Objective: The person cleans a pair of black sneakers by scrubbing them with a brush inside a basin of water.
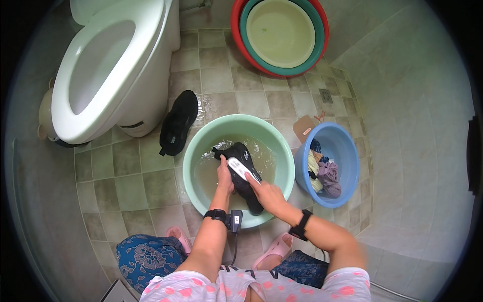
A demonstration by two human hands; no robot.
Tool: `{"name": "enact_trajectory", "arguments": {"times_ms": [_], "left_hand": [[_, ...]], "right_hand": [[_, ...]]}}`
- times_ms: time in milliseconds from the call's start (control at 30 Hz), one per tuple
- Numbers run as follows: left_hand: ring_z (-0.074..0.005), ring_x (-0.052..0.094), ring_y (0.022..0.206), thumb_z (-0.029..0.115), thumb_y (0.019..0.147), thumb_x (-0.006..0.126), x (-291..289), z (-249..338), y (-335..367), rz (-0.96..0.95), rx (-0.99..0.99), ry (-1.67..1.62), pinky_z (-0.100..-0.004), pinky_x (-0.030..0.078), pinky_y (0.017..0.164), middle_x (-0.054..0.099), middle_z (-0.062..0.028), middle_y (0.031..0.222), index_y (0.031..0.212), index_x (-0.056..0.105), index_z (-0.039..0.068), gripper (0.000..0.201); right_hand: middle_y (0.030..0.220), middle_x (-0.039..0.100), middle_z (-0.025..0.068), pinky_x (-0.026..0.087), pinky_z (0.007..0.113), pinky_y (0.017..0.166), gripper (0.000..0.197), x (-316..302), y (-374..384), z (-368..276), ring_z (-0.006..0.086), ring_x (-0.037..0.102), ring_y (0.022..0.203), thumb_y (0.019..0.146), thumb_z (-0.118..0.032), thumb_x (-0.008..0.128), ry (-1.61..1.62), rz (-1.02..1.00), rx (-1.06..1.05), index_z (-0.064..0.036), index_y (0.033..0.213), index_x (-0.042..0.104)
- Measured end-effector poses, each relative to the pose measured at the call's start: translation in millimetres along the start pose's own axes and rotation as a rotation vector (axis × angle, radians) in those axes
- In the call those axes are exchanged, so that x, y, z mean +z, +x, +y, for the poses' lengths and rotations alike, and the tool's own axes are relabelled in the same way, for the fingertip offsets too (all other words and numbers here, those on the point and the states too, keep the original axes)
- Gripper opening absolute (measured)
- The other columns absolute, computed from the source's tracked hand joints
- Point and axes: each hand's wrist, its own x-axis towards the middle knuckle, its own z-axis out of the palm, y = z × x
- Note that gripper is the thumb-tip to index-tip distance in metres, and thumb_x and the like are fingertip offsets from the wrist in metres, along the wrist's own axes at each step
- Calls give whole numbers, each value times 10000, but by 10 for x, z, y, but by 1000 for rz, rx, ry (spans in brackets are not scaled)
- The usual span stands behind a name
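Note:
A black shoe (pixel 245 191) is held over the cloudy water (pixel 207 171) in a light green basin (pixel 289 168). My left hand (pixel 224 175) grips the shoe along its left side, fingers partly hidden by it. In my right hand (pixel 269 196) is a white scrub brush (pixel 238 168), lying against the shoe's upper side; its bristles are hidden. A second black shoe (pixel 179 121) rests on the tiled floor to the basin's upper left.
A white toilet (pixel 146 75) stands at the upper left. Nested red, teal and cream basins (pixel 282 35) are at the far side. Right of the green basin, a blue bucket (pixel 353 178) holds clothes (pixel 329 176), with a brown flat piece (pixel 303 128) beside it. A floor drain (pixel 326 96) lies beyond.

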Motion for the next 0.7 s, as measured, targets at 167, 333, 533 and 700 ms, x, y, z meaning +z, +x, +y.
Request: {"name": "enact_trajectory", "arguments": {"times_ms": [167, 333, 533, 700], "left_hand": [[-208, 567, 977, 556, 918, 413, -92, -138, 144, 19, 13, -23, -352, 457, 866, 556, -138, 1137, 1211, 466, -96, 717], [-225, 542, 1002, 629, 889, 386, -273, -96, 216, 179, -27, 45, -358, 418, 900, 564, -157, 1133, 1161, 507, -92, 779], [-214, 545, 1009, 661, 875, 365, -31, -212, 145, 34, -46, 17, -338, 410, 927, 580, -159, 1121, 1192, 490, -93, 826], [-232, 527, 1068, 636, 878, 400, -163, -263, 277, 58, -42, -34, -360, 427, 927, 507, -182, 1214, 1271, 408, -112, 846]], "right_hand": [[670, 581, 211, 479, 484, 546, 524, 128, 706, -4, 393, 599, 604, 886, -140, 470, 11, 126, 25, -242, 1385, 349], [702, 593, 229, 470, 494, 552, 502, -152, -75, -143, 403, 590, 617, 900, -153, 482, 24, -45, 25, -257, 1377, 366], [701, 592, 196, 487, 477, 555, 540, -179, -71, 43, 391, 603, 607, 873, -135, 483, -139, -115, 32, -239, 1387, 353], [705, 592, 196, 489, 482, 563, 557, 80, 616, 63, 395, 605, 618, 865, -133, 499, -28, 102, 17, -264, 1386, 352]]}}
